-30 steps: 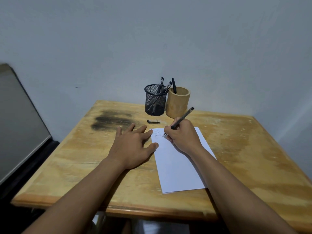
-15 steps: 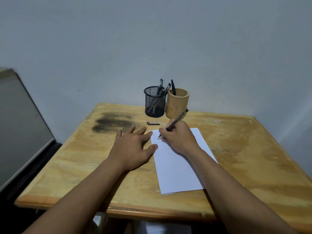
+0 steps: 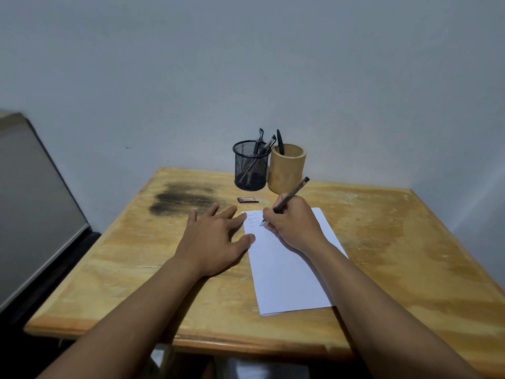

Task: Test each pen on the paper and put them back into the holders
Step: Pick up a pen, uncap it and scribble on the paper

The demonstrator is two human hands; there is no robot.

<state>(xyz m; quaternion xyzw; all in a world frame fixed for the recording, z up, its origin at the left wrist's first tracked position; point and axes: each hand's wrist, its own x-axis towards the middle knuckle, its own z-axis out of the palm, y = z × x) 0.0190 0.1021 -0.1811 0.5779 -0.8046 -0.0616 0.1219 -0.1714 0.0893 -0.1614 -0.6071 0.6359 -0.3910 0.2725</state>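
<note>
A white sheet of paper (image 3: 287, 274) lies on the wooden table, with a few faint scribbled lines at its top left corner. My right hand (image 3: 293, 222) grips a dark pen (image 3: 293, 192), its tip touching the paper just right of the scribbles. My left hand (image 3: 216, 239) lies flat with fingers spread, thumb and forefinger on the paper's left edge. Behind stand a black mesh holder (image 3: 251, 166) with two pens and a bamboo holder (image 3: 287, 170) with one black pen.
A small pen cap (image 3: 247, 200) lies on the table (image 3: 396, 242) in front of the mesh holder. A dark scorch stain (image 3: 185, 199) marks the far left of the tabletop. A grey panel (image 3: 30, 203) leans at the left. The wall is close behind.
My right hand has shifted the pen tip along the scribbled lines, first left and up, then back right. The pen's tilt changed. My left hand has stayed flat.
</note>
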